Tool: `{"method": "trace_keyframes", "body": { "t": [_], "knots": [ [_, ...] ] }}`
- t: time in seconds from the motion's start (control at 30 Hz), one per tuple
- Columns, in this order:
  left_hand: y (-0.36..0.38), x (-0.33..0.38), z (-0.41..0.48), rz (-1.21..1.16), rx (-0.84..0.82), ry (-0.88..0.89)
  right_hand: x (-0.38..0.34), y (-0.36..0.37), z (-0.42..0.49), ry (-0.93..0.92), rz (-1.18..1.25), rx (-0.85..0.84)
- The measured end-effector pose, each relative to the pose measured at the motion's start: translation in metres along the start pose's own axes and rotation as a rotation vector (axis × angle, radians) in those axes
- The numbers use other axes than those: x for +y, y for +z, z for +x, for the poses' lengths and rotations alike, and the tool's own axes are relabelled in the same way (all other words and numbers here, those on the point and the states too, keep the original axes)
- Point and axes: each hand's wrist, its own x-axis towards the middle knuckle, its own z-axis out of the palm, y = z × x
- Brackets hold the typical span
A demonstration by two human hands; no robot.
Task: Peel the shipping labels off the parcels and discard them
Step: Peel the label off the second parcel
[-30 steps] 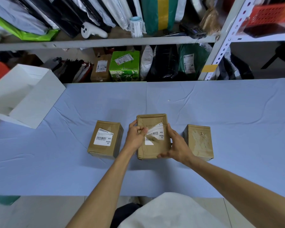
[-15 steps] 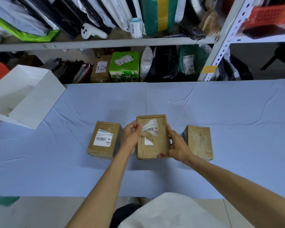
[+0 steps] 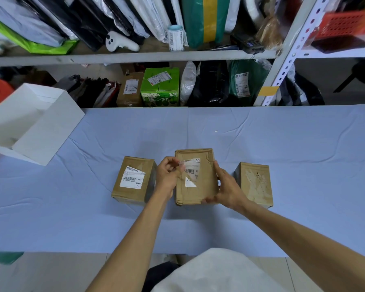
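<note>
Left hand (image 3: 167, 175) pinches the half-peeled white shipping label (image 3: 191, 171), right hand (image 3: 228, 188) grips the brown cardboard parcel (image 3: 198, 196); yanking risks tearing.

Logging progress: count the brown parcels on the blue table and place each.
3, in a row: left parcel, labelled; middle parcel, label half peeled; right parcel, stripped.
</note>
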Motion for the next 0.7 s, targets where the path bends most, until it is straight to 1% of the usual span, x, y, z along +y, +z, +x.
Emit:
{"method": "trace_keyframes", "body": {
  "t": [0.23,0.37,0.5,0.57,0.67,0.7],
  "knots": [
    [-0.005,0.003,-0.002,-0.044,0.005,-0.041,0.002,0.0,0.001,0.008,-0.005,0.003],
    [-0.003,-0.003,-0.001,-0.092,0.005,0.0,0.001,0.0,0.002,0.019,0.004,-0.009],
    [0.001,-0.003,-0.004,-0.147,-0.076,0.058,0.002,0.0,0.001,0.029,0.029,-0.012],
    [-0.004,-0.008,-0.003,-0.032,-0.077,0.111,0.001,0.0,0.001,0.021,0.042,-0.012],
    [-0.015,-0.025,0.0,0.303,-0.092,0.22,0.001,0.001,-0.002,0.015,0.131,-0.006],
    [-0.018,-0.031,0.001,0.34,-0.099,0.233,0.001,0.001,-0.003,0.015,0.16,-0.004]
  ]
}}
